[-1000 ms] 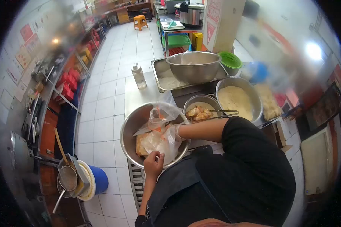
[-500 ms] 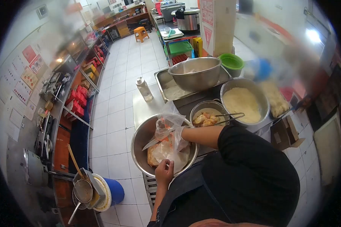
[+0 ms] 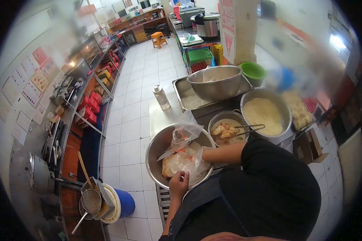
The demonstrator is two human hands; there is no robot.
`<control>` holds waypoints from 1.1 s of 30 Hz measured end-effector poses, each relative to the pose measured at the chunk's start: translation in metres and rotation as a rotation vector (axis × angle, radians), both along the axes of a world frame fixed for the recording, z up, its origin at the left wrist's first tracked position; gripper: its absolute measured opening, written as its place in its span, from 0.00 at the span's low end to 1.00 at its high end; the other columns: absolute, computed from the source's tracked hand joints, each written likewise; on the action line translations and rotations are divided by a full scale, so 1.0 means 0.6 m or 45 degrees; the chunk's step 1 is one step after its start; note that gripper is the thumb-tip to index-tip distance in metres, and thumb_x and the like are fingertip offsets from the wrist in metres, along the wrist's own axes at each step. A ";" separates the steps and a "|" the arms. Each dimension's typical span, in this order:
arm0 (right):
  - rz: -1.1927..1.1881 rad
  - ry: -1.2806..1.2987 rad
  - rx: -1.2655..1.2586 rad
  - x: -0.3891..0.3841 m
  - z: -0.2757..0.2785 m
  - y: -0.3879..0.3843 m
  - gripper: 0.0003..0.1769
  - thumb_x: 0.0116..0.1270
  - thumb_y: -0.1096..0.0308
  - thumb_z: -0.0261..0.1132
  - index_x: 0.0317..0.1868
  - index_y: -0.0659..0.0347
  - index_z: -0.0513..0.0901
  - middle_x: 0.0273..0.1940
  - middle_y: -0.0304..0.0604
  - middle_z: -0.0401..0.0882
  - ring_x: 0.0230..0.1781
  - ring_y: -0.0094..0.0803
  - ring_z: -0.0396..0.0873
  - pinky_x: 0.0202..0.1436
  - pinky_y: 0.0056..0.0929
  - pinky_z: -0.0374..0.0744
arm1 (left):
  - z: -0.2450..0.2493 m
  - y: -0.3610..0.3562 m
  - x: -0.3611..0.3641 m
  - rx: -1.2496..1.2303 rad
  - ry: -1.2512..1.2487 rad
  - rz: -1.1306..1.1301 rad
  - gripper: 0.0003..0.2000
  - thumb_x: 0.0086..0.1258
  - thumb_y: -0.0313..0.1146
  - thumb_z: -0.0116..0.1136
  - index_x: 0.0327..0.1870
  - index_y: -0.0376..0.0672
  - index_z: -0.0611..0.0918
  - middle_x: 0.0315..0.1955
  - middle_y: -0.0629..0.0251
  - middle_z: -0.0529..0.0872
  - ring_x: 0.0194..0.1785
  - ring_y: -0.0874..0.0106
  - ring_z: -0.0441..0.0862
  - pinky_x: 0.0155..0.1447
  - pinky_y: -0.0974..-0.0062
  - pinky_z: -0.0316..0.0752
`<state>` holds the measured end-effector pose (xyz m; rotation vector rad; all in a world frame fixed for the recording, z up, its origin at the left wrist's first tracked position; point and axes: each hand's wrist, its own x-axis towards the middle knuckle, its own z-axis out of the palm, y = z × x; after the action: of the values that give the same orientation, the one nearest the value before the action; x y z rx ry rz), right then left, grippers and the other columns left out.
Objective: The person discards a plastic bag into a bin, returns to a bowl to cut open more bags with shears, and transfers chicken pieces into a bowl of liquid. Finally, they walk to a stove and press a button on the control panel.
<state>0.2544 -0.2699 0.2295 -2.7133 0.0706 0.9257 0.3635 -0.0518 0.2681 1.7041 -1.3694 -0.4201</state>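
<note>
Fig. Head view, read from left to right.

(a) Wall posters (image 3: 36, 80) with red panels; their writing is too small to read. Below them lie red packs (image 3: 90, 108) on a shelf, whose labels are also illegible. A strainer (image 3: 91, 201) rests beside a blue bucket (image 3: 124, 203).

(b) My left hand (image 3: 179, 182), bare, is at the near rim of the steel bowl (image 3: 153, 150). Its fingers are bent and pinched on the lower edge of the clear plastic bag (image 3: 181, 160). The bag lies inside the bowl, just beyond this hand and touching it. Tan-orange food shows through the film, and the loose neck rises above the bowl's far side.

(c) My right hand (image 3: 199, 156), covered in clear plastic, reaches in from the right and lies against the bag's right flank. The film hides its fingers, so I cannot tell whether it grips.

(d) A squeeze bottle (image 3: 161, 97) stands on the counter beyond the bowl, with no legible label.

(e) A small bowl (image 3: 213, 120) holds pale food pieces (image 3: 225, 130), with tongs (image 3: 249, 128) laid across its rim. Just beside it is a large bowl (image 3: 285, 108) of pale flour-like mix.

(f) The pillar signs (image 3: 229, 24) are red and white, their text unreadable.
</note>
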 end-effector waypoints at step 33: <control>-1.343 -0.691 1.695 -0.097 0.366 0.039 0.34 0.66 0.66 0.72 0.70 0.61 0.70 0.57 0.46 0.81 0.57 0.37 0.81 0.60 0.35 0.81 | -0.066 -0.109 0.026 -0.218 1.442 -0.295 0.23 0.71 0.23 0.61 0.67 0.41 0.74 0.60 0.63 0.81 0.62 0.69 0.80 0.69 0.67 0.72</control>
<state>0.1964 -0.2465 0.4493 -1.2392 0.4936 -0.1502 0.3793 -0.1172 0.2286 0.8601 -0.6965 -1.1404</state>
